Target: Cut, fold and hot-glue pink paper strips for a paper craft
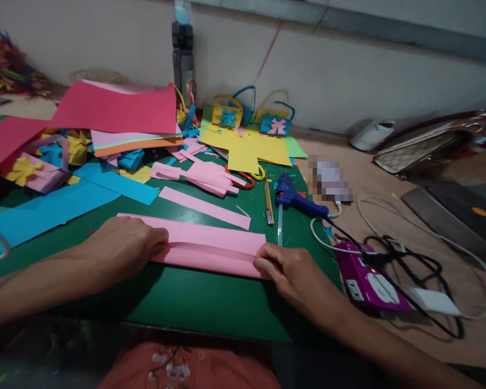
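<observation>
Pink paper strip (210, 246), long and folded lengthwise, lies on the green cutting mat (194, 302). Left hand (119, 248) and right hand (291, 270) press flat on its ends, seemingly pinching nothing. Aligned edges before creasing would suit.

Single head-worn view, forward and down, close over green mat (194, 302).
</observation>
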Action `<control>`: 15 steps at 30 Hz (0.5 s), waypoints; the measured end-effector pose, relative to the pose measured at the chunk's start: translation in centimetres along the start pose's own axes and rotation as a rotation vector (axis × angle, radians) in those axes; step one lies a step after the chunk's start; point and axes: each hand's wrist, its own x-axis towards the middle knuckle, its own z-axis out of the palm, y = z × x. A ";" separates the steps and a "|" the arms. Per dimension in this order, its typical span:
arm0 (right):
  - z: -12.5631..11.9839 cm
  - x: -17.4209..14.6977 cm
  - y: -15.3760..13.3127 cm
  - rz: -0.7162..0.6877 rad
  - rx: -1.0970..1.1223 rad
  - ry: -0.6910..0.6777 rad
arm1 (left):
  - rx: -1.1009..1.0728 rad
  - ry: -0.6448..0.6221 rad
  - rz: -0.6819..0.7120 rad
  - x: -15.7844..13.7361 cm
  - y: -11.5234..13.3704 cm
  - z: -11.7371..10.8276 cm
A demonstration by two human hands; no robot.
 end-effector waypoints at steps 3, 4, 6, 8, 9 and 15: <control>0.6 0.0 0.2 0.009 -0.106 0.017 | 0.102 -0.149 -0.062 0.3 0.7 0.0; 0.8 0.0 0.3 0.008 -0.136 0.025 | 0.105 -0.165 -0.088 0.3 0.8 0.1; 1.1 0.0 0.6 -0.005 -0.173 0.042 | 0.101 -0.166 -0.120 0.2 0.9 0.3; 1.3 -0.1 0.8 -0.025 -0.193 0.059 | 0.094 -0.127 -0.107 -0.1 0.9 0.8; 1.4 -0.1 0.9 -0.037 -0.202 0.068 | 0.094 -0.085 -0.089 -0.3 0.9 1.1; 1.6 0.1 1.3 -0.095 -0.282 0.112 | 0.168 0.101 0.022 -0.9 0.9 2.8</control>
